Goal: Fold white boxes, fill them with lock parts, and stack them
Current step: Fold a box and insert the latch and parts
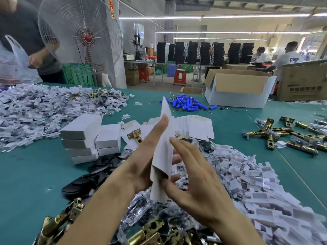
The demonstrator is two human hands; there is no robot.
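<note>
- On the left of the tabletop (26, 174), a heap of small white packets (44, 112) lies loose, plenty of it unpacked.
- Just right of the heap stand the finished boxes (85, 138), closed and stacked in two short columns side by side. Only a handful are done, so the job looks early.
- Below them lie black parts (92, 174) and a near pile of brass latches (70, 218), none boxed.
- The left hand (141, 160) holds a box blank (163, 147) upright in mid-air over the middle of the tabletop, with the forefinger straight along its face and the other fingers behind it.
- The blank is flat and only starting to open at its lower end. It holds no parts.
- The right hand (198, 184) is spread, fingers straight, gripping nothing, with its thumb at the blank's lower edge.
- Behind the hands a thick row of flat blanks (194, 128) waits unfolded.
- Farther right lie more packets (256, 183) and more latches (283, 137), so much folding, filling and stacking is left.
</note>
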